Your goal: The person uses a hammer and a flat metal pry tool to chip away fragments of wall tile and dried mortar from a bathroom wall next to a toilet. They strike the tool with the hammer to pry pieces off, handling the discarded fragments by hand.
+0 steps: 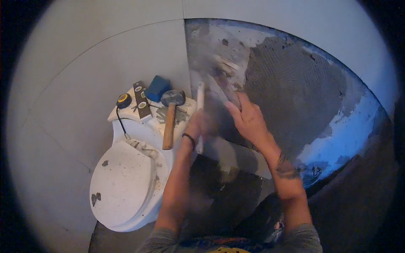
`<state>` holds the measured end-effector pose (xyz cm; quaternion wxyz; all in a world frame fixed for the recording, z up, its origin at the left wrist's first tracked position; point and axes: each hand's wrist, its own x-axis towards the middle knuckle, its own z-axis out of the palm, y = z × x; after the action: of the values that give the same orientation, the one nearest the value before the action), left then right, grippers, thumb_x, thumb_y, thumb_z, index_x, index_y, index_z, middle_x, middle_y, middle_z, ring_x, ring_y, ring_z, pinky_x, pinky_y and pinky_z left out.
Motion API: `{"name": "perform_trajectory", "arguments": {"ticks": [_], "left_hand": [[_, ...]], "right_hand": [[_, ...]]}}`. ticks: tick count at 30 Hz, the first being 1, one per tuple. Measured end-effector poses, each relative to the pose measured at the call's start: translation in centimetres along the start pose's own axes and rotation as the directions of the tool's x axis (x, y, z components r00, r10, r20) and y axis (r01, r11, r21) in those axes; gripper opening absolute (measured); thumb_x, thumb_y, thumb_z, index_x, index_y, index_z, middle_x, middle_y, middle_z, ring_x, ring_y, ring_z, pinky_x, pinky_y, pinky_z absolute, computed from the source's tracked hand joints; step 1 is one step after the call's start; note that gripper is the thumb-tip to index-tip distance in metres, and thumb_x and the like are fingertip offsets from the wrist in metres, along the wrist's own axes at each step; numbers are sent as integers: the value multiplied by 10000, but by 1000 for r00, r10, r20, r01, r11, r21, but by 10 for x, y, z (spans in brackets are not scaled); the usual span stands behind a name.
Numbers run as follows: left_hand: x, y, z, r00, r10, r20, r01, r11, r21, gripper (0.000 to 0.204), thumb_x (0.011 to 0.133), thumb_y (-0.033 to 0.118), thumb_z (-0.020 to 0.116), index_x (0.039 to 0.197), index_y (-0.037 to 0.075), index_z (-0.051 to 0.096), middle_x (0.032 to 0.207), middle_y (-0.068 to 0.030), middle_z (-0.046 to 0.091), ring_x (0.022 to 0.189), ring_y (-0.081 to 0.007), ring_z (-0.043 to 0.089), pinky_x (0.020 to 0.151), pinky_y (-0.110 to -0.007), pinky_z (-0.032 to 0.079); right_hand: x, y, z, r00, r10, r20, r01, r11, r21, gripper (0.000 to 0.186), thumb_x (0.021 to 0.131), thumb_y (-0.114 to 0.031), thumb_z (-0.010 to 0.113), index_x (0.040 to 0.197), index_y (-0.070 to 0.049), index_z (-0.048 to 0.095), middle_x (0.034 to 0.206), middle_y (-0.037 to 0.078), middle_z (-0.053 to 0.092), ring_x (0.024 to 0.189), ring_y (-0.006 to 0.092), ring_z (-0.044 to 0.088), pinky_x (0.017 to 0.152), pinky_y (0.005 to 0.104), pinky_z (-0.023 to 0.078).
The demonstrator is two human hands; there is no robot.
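Observation:
My left hand point(195, 125), a dark band at its wrist, is closed around a long narrow whitish tool point(200, 95) that stands almost upright in view; its kind is unclear. To the right, my right hand point(249, 118) grips a trowel-like tool point(217, 89) with a pale, narrow blade angled up and left toward the other tool. Motion smears the blade and my left fingers. Beneath both hands lies a floor partly spread with grey mortar point(291, 80), combed into fine ridges at the far side.
At left stands a white toilet point(122, 185) with dark crumbs on its lid. Its tank top holds a rubber mallet point(170, 118), a blue sponge point(157, 87), a small spirit level point(142, 100) and a tape measure point(124, 100). A pale wall point(139, 46) rises behind; dark tiles point(219, 177) lie nearer me.

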<state>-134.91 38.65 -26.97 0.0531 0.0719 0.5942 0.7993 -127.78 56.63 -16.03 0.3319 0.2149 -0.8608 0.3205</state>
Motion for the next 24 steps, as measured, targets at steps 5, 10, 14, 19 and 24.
{"name": "perform_trajectory", "arguments": {"ticks": [5, 10, 14, 19, 24], "left_hand": [[18, -2, -20, 995, -17, -94, 40, 968, 246, 490, 914, 542, 421, 887, 79, 578, 647, -6, 503, 542, -116, 484, 482, -272, 393], [8, 9, -18, 991, -131, -39, 136, 964, 229, 481, 912, 563, 401, 961, 103, 534, 626, -16, 468, 436, -129, 417, 415, -286, 357], [10, 11, -16, 994, -107, -13, 107, 962, 251, 471, 915, 558, 397, 970, 103, 501, 587, -19, 446, 399, -123, 385, 386, -289, 345], [8, 9, -28, 992, -126, 31, 113, 956, 269, 451, 917, 556, 398, 959, 118, 497, 557, 1, 438, 399, -111, 382, 379, -280, 338], [5, 7, -22, 992, -120, 28, 111, 967, 229, 461, 921, 555, 392, 969, 110, 500, 550, 9, 425, 396, -102, 375, 372, -278, 332]], "right_hand": [[29, 17, 12, 944, 138, 298, -41, 950, -310, 337, 894, -336, 539, 1023, -27, 501, 793, 251, 625, 767, 446, 605, 660, 516, 472], [23, 0, 10, 989, 12, 150, 3, 995, -98, 348, 892, -346, 525, 1044, -34, 512, 806, 265, 622, 781, 456, 601, 704, 541, 473], [19, 26, 18, 994, 11, 107, 4, 989, -146, 358, 890, -352, 527, 1056, -35, 521, 825, 259, 626, 790, 451, 601, 713, 537, 477], [19, 29, 24, 996, 18, 90, -8, 993, -114, 357, 894, -342, 518, 1188, -140, 520, 886, 224, 635, 820, 445, 597, 726, 532, 483], [21, 28, 13, 966, 125, 226, -84, 979, -185, 379, 906, -347, 495, 1251, -190, 500, 973, 219, 626, 864, 440, 589, 764, 519, 480]]}}
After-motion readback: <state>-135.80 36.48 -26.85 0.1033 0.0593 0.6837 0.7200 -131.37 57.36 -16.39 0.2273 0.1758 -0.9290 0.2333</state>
